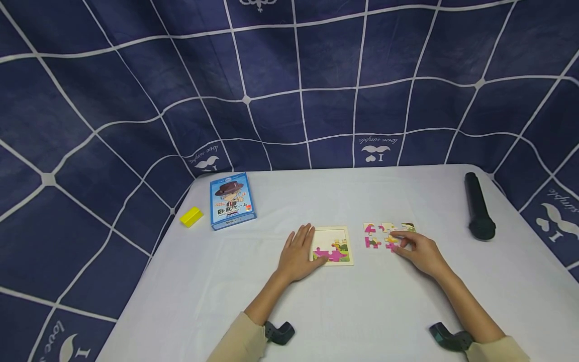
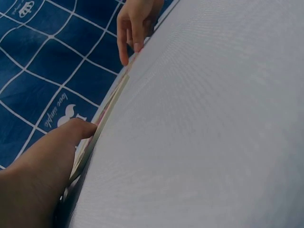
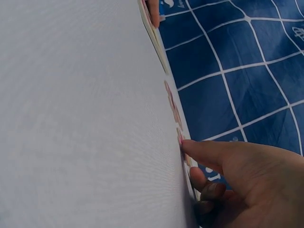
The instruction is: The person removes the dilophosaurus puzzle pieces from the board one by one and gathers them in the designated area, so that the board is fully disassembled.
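We saw the pale puzzle tray [image 1: 326, 236] lying flat near the middle of the white surface [image 1: 344, 311], nearly square, its top and bottom sides running left to right, roughly in line with the surface's far edge. Inside it, the fitted pieces [image 1: 332, 255] filled the near side and the right side; their pink figure stretched lengthwise from left to right. Our left hand [image 1: 296, 256] lay over the tray's left side, fingers straight and pointing away from us, the thumb reaching across its near left corner. To the tray's right, just apart from it, the loose jigsaw pieces [image 1: 373, 243] sat in two rough rows, the group longer left to right. Our right hand [image 1: 420, 251] reached in there from the right, thumb and forefinger narrowly parted at the pieces, the other fingers curled; we could not tell whether it gripped one. Farther right, a black microphone [image 1: 478, 206] pointed its thick head toward us. On the far left lay a blue game box [image 1: 232, 201], its long axis running away from us, beside a yellow block [image 1: 191, 217].
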A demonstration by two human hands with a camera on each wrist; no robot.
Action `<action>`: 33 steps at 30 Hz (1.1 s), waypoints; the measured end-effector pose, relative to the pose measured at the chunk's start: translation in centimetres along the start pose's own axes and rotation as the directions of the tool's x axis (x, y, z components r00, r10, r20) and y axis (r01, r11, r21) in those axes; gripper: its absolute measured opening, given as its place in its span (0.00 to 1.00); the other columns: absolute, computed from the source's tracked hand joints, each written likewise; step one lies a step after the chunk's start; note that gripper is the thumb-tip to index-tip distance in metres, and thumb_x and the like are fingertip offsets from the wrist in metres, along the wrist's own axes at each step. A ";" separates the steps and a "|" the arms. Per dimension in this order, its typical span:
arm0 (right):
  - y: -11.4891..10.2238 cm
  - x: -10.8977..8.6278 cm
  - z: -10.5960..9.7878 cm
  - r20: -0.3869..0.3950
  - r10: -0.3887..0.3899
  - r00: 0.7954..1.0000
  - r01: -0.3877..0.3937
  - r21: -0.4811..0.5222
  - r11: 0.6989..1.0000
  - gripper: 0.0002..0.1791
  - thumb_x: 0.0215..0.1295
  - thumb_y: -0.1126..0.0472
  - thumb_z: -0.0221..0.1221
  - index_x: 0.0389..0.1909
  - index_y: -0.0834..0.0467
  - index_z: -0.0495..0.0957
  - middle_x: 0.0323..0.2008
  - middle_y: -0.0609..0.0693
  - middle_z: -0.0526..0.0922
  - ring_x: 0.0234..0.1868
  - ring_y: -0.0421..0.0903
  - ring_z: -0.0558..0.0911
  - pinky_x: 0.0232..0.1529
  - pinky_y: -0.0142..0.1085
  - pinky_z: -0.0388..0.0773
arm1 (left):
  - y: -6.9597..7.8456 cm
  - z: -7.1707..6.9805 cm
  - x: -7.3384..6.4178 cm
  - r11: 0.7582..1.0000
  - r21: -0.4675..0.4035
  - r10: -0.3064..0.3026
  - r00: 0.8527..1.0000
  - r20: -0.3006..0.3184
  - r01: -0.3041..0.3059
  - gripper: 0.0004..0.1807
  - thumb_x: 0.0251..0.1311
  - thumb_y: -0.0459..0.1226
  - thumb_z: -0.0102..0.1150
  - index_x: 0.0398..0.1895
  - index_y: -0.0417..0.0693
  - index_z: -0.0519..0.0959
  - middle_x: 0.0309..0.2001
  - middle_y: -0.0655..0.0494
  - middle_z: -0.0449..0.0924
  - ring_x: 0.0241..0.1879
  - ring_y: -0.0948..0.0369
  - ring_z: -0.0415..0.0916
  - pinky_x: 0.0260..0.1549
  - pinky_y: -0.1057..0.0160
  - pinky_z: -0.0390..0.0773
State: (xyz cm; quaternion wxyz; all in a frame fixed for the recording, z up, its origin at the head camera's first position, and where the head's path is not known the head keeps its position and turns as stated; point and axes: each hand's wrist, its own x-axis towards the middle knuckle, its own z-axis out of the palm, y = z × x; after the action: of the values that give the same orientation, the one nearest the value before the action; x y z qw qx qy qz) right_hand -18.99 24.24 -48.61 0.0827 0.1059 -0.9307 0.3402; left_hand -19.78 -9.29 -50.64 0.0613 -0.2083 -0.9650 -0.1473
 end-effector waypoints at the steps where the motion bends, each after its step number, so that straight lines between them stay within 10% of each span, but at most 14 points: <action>1: 0.0 0.0 0.0 -0.007 -0.003 1.000 0.003 -0.002 1.000 0.19 0.52 0.63 0.66 0.48 0.60 0.79 0.25 0.45 0.74 0.16 0.37 0.58 0.15 0.32 0.55 | 0.0 0.0 0.0 1.000 -0.001 0.000 1.000 0.000 0.000 0.49 0.54 0.65 0.46 0.71 0.43 0.52 0.71 0.51 0.50 0.70 0.57 0.43 0.67 0.55 0.43; 16: -3.5 1.8 2.6 -0.140 -0.166 0.976 0.182 0.108 0.977 0.16 0.49 0.68 0.67 0.42 0.58 0.81 0.22 0.42 0.73 0.16 0.36 0.63 0.14 0.29 0.60 | 1.9 -0.2 0.6 0.993 -0.055 -0.100 0.995 0.005 0.100 0.49 0.52 0.67 0.48 0.70 0.45 0.55 0.70 0.46 0.50 0.70 0.52 0.43 0.66 0.48 0.41; 33: -6.5 3.3 6.7 0.153 -0.258 0.954 0.234 0.163 0.959 0.19 0.52 0.59 0.67 0.45 0.61 0.80 0.20 0.39 0.69 0.19 0.35 0.62 0.19 0.29 0.62 | 2.6 1.2 0.6 0.991 0.070 -0.112 0.990 -0.090 0.118 0.55 0.46 0.73 0.43 0.69 0.45 0.57 0.70 0.45 0.52 0.69 0.50 0.45 0.65 0.46 0.44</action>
State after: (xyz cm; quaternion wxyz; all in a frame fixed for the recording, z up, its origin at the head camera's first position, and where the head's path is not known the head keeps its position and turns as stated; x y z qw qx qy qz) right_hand -21.03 14.57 -48.94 0.0357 0.2559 -0.8871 0.3826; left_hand -19.31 -6.39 -51.01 0.1016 -0.1434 -0.9767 -0.1231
